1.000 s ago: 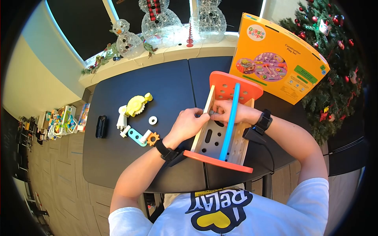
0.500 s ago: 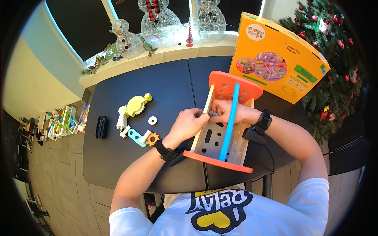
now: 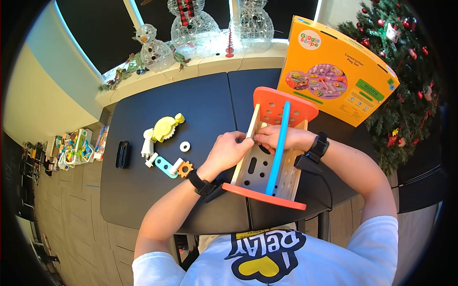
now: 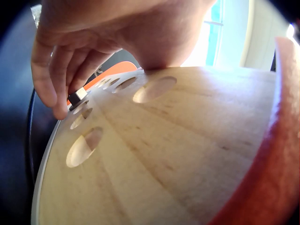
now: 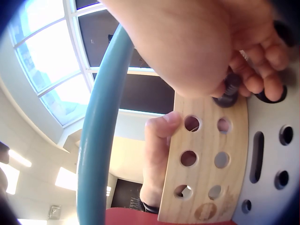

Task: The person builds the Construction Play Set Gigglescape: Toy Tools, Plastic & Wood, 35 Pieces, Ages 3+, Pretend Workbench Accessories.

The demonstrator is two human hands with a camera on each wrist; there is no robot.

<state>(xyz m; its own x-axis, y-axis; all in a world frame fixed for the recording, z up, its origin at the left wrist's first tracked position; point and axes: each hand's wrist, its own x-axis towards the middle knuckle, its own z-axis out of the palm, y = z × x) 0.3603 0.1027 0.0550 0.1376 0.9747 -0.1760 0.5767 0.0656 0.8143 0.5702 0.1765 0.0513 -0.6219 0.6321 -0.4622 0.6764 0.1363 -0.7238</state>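
The toolbox has perforated wooden sides, red ends [image 3: 265, 196] and a blue handle bar [image 3: 279, 148]. My left hand [image 3: 228, 151] grips the left wooden side panel [image 4: 154, 154] from outside, its thumb at the top edge [image 5: 174, 154]. In the left wrist view, its fingers curl beside a small pale-and-dark block [image 4: 78, 95] at the panel's far edge. My right hand [image 3: 281, 137] reaches inside under the bar. Its fingers pinch a dark grey threaded bolt [image 5: 230, 85] against the panel's inner face. How far the bolt passes through is hidden.
Left on the black table [image 3: 200, 100] lie a yellow saw-like toy [image 3: 164, 127], a white ring [image 3: 184, 146], a blue strip [image 3: 165, 167], an orange gear [image 3: 185, 168] and a black case [image 3: 122, 154]. An orange box [image 3: 334, 71] stands behind the toolbox.
My right hand's fingers have shifted and lie lower over the bolt, covering the grey part seen before between the hands. My left hand and the toolbox have barely moved.
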